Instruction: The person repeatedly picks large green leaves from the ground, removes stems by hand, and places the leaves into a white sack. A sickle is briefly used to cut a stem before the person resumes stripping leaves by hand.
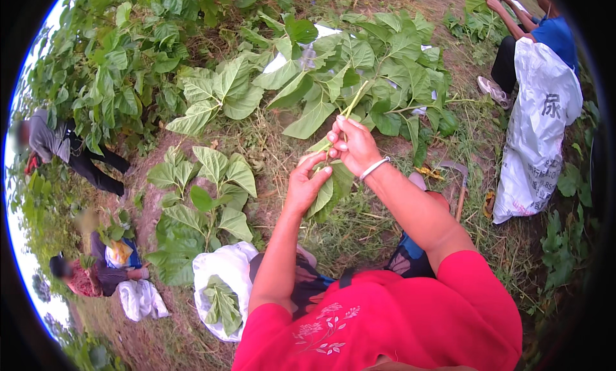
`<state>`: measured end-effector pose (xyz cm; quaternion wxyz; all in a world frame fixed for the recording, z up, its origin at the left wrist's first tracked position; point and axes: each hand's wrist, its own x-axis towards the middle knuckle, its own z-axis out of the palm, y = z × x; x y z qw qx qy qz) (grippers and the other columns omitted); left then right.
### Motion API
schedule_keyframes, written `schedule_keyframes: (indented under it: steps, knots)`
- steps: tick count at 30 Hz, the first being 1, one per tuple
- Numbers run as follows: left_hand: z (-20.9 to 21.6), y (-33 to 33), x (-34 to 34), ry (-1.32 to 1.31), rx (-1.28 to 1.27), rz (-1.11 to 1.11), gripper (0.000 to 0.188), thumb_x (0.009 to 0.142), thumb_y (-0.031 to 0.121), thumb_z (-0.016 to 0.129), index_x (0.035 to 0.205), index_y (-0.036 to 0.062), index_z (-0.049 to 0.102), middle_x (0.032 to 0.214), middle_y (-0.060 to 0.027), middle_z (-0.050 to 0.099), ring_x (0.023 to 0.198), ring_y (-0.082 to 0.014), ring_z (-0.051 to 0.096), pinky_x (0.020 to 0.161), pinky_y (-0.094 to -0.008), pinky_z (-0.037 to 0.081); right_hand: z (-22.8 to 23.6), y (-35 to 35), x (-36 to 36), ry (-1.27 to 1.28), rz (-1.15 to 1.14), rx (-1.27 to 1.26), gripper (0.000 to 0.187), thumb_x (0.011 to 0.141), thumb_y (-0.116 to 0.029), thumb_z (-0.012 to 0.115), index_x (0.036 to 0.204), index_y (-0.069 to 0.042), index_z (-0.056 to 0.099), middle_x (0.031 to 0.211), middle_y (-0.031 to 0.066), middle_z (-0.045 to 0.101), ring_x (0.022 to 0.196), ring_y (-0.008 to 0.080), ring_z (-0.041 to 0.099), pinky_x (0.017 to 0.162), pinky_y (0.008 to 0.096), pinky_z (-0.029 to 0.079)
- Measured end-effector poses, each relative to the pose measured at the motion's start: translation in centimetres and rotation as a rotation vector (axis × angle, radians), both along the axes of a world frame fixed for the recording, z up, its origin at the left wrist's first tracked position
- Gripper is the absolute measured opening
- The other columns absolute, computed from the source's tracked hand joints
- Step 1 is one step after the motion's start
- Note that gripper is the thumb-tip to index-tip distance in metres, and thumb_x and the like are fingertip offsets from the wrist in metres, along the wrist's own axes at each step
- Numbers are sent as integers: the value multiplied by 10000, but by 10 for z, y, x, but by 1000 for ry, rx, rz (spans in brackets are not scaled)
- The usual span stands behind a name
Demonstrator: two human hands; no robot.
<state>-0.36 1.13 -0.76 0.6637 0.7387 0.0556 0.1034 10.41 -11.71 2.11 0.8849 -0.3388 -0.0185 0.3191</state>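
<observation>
In the head view, the right grip (355, 145) is closed with thumb and fingers around a green stem (354, 100). The left grip (307, 182) is just beside it, nearer to the body, with thumb and forefinger pinched together on the lower part of the same stem. The stem goes away from both grips at a slant, toward a heap of leafy branches (405, 47), which lies just beyond them. Some large leaves (324, 201) hang directly below the grips. To the left of the left grip there are more cut leaves (239, 175) on the ground. Nearer to the body on that side, a white bag (239, 259) stands open, with leaves inside. To the right of the right grip lies a sickle (461, 194), and farther right, well apart, is a white sack (532, 127), beside a seated co-worker (556, 41).
</observation>
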Motion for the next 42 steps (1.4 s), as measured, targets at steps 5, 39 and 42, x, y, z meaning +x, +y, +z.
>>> schedule_keyframes:
  steps: [5, 39, 42]
  knots:
    - [-4, 5, -2, 169, 16, -2, 131, 892, 99, 594, 987, 36, 659, 921, -22, 664, 899, -122, 598, 813, -276, 460, -6, 5, -2, 21, 36, 19, 220, 978, -249, 454, 840, -81, 483, 730, 51, 520, 516, 88, 375, 552, 284, 426]
    - [3, 15, -18, 50, 685, 241, 128, 914, 170, 509, 961, 66, 566, 906, -188, 604, 838, -409, 589, 732, -470, 465, -6, 20, -39, -435, 63, -260, 289, 981, -276, 454, 779, -73, 488, 661, 11, 518, 509, 76, 453, 475, 222, 438]
    - [-7, 19, -12, -21, 468, 265, 113, 927, 113, 487, 921, 45, 578, 807, -117, 629, 753, -273, 625, 691, -382, 486, 3, 21, -57, -714, 63, -405, 269, 991, -262, 449, 843, -45, 511, 686, 0, 512, 549, 61, 470, 504, 213, 410]
